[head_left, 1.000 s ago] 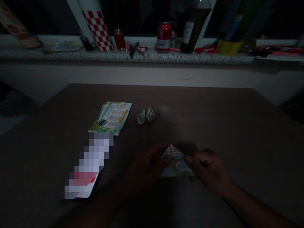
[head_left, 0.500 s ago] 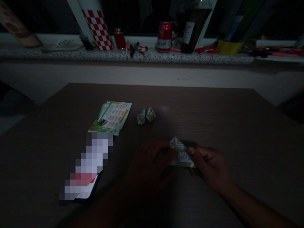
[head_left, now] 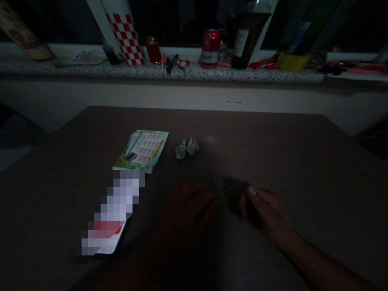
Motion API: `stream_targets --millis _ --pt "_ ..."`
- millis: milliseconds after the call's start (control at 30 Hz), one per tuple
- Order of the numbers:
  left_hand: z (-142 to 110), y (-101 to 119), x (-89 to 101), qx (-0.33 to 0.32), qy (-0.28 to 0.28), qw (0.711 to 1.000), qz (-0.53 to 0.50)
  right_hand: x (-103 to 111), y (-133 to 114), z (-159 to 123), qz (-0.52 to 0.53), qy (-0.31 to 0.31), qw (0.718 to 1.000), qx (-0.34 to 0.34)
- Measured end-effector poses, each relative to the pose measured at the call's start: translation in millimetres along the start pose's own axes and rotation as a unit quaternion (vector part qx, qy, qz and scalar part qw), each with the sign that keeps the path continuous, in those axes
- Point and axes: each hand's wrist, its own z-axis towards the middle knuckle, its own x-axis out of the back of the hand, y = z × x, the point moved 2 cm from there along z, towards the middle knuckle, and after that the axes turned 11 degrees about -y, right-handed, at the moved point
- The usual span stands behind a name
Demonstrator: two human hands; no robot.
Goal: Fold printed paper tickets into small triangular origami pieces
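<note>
A folded printed paper (head_left: 231,197) is pinched between the thumb and fingers of my right hand (head_left: 263,208), just above the table. It is turned nearly edge-on, so its face is dark and only a thin light edge shows. My left hand (head_left: 189,208) is to the left of it, in deep shadow and apart from the paper. The left fingers are curled together, and I see nothing in them. Beyond the hands stand two small folded paper pieces (head_left: 180,149), side by side. A stack of printed calendar leaflets (head_left: 148,147) lies to their left.
A lit phone (head_left: 110,242) with a blurred screen lies on the brown table (head_left: 273,141), left of my hands. Along the granite windowsill (head_left: 194,74) stand a red can (head_left: 210,47), a dark bottle (head_left: 242,42) and a red-and-white checkered tube (head_left: 125,38).
The paper in my right hand has turned from showing its printed face to nearly edge-on. My left hand has drawn slightly back from it, its fingers curling in.
</note>
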Motion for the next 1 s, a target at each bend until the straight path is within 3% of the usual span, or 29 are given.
stream_targets --millis 100,167,233,367,500,600,800,900,1000 --pt "-1.6 -4.6 1.1 0.141 -0.013 0.986 -0.088 2.1 -1.2 0.3 -0.061 0.017 0.998 0.005" --pt "-3.3 -7.6 -0.2 0.245 -0.03 0.954 -0.171 1.6 -2.9 1.0 -0.107 0.023 0.994 0.008" --pt "-4.5 -9.5 -3.7 0.303 -0.042 0.913 -0.27 -0.5 -4.5 1.8 -0.137 0.019 0.99 0.016" --pt "-5.7 -11.4 -14.6 0.347 -0.064 0.839 -0.413 -4.5 -6.0 2.7 -0.15 0.015 0.988 0.021" --pt "-5.6 -10.1 -21.3 0.347 -0.094 0.803 -0.475 -3.6 -7.6 2.4 -0.158 0.03 0.987 0.022" --pt "-4.9 -9.7 -19.3 0.328 -0.104 0.824 -0.45 -0.9 -9.0 3.4 -0.174 0.026 0.984 0.027" --pt "-3.9 -13.0 -6.8 0.239 -0.106 0.946 -0.194 6.3 -6.3 10.8 -0.272 -0.024 0.961 0.047" --pt "-4.9 -12.7 -6.5 0.17 -0.128 0.972 -0.1 10.4 -5.4 13.2 -0.331 -0.021 0.94 0.086" --pt "-6.1 -12.2 -7.9 0.12 -0.154 0.979 -0.063 13.8 -5.8 12.5 -0.366 -0.021 0.926 0.091"
